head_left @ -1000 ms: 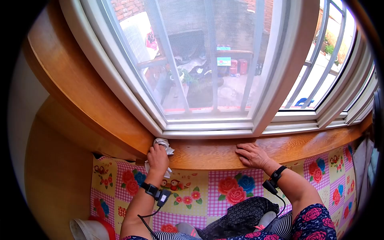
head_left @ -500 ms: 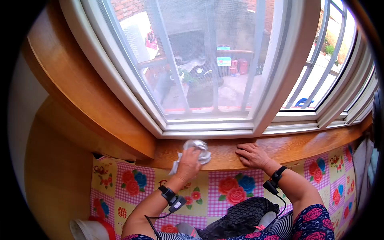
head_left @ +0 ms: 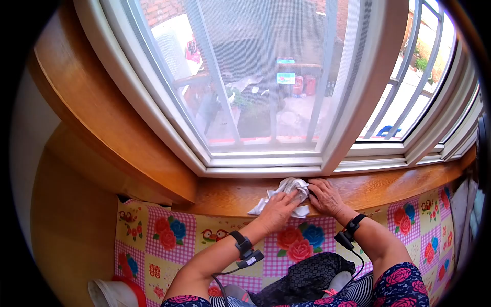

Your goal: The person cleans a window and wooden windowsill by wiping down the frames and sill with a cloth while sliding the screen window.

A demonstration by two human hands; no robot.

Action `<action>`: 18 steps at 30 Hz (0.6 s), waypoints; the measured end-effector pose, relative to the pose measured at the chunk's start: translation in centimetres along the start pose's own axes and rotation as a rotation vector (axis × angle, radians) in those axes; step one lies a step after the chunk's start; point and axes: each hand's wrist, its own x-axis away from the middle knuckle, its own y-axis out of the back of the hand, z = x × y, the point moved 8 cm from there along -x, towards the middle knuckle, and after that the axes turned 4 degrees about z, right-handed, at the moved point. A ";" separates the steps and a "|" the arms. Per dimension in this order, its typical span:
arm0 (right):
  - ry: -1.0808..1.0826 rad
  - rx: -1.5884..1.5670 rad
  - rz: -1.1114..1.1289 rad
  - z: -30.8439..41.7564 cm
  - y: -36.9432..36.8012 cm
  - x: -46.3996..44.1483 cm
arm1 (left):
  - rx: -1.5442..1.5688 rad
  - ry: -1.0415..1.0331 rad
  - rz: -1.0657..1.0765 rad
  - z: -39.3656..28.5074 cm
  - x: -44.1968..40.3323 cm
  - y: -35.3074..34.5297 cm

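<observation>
A crumpled white cloth (head_left: 292,185) lies on the brown wooden window sill (head_left: 230,192). My left hand (head_left: 280,209) presses down on it, fingers curled over the fabric, and a loose corner spreads out to the left. Just right of the cloth, my right hand (head_left: 328,198) rests on the sill with its fingers spread and nothing held. Its fingertips are close to the cloth's right edge; whether they touch it I cannot tell. Each wrist wears a black strap with a small cabled device.
Behind the sill stands a white-framed window (head_left: 266,171) with a mesh screen and bars outside. A wooden side frame (head_left: 112,117) curves along the left. Below the sill hangs floral checked covering (head_left: 169,235). A white bucket (head_left: 110,294) with a red band sits at lower left.
My left hand has slid the cloth rightward along the sill, from near the left end to beside my right hand. My right hand has stayed almost in place.
</observation>
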 end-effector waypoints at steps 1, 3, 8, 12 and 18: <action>-0.009 0.018 -0.006 -0.1 0.1 0.0 | -0.052 0.002 0.010 0.2 0.2 0.4; 0.000 0.011 0.030 -0.1 -0.1 -0.1 | -0.241 0.039 -0.045 1.8 1.3 0.6; 0.015 0.012 0.021 0.2 0.3 -0.3 | -0.332 0.245 -0.109 6.0 5.7 5.1; 0.018 0.025 0.016 0.3 0.5 -0.4 | -0.504 0.466 -0.125 11.2 11.0 7.2; 0.022 0.036 0.020 0.5 0.6 -0.5 | -0.582 0.632 -0.201 15.2 15.6 8.7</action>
